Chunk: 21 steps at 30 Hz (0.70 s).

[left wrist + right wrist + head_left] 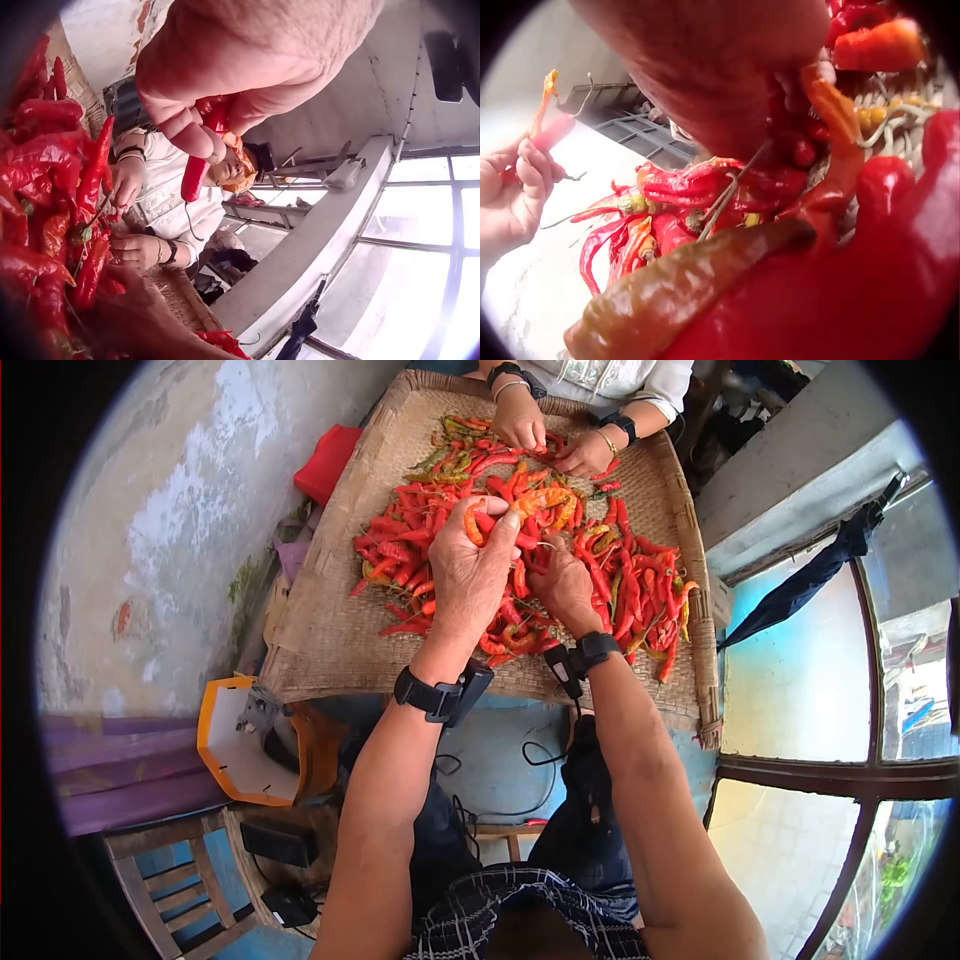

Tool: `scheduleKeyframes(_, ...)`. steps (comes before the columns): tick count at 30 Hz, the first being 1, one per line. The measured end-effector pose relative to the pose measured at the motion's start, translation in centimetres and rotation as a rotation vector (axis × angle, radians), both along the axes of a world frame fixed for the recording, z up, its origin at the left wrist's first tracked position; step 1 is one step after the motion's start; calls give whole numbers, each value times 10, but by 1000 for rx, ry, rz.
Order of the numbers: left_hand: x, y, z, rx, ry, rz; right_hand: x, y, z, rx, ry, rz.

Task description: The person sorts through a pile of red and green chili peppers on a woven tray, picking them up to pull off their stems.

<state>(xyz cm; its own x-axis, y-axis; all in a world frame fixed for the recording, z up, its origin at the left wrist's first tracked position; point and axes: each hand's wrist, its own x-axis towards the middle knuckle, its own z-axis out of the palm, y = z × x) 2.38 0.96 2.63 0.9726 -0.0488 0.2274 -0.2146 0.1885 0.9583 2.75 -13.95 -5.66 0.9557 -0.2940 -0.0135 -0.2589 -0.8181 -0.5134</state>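
Observation:
My left hand [475, 565] is raised over a heap of chili peppers [630, 595] and grips a few of them. An orange chili pepper [540, 501] sticks out past its thumb. In the left wrist view a red chili pepper [193, 178] with a thin curved stem hangs below the fingertips. My right hand [567, 592] reaches down into the heap, to the right of the left one. Its fingertips are hidden among the peppers, so I cannot tell whether it holds one. A brownish-green chili pepper [682, 285] lies close in front of the right wrist camera.
The peppers lie on a large woven tray [310, 650] with a raised rim. Across it, another person's hands [520, 420] work at the far peppers. A wall [150, 540] stands to the left, windows [800, 650] and a folded umbrella [820, 565] to the right.

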Motion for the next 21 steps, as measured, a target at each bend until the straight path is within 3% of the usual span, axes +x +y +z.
scheduleKeyframes(2, 0, 1, 0, 7, -7, 5, 2, -6, -9, 43, -52, -19)
scheduleKeyframes(4, -1, 2, 0, 12, -13, 9, 0, -15, -6, 329, -118, 31)
scheduleKeyframes(5, 0, 4, 0, 15, -13, 11, -2, -20, -4, 656, -117, 12)
scheduleKeyframes(8, 2, 5, -1, 40, -30, 5, -12, -39, 3, 815, -196, 29)
scheduleKeyframes(12, 0, 5, -2, 67, -36, -5, -35, -59, 22, 710, -217, 23)
scheduleKeyframes(14, -1, 5, -1, 74, -30, -5, -49, -63, 37, 775, -195, 20)
scheduleKeyframes(17, -1, 5, -1, 117, -47, -1, -60, -88, 33, 542, -303, 103)
scheduleKeyframes(20, -2, 2, -2, 152, -53, -4, -77, -94, 53, 406, -289, 41)
scheduleKeyframes(21, -2, 0, -2, 160, -69, -2, -79, -99, 56, 176, -303, 47)
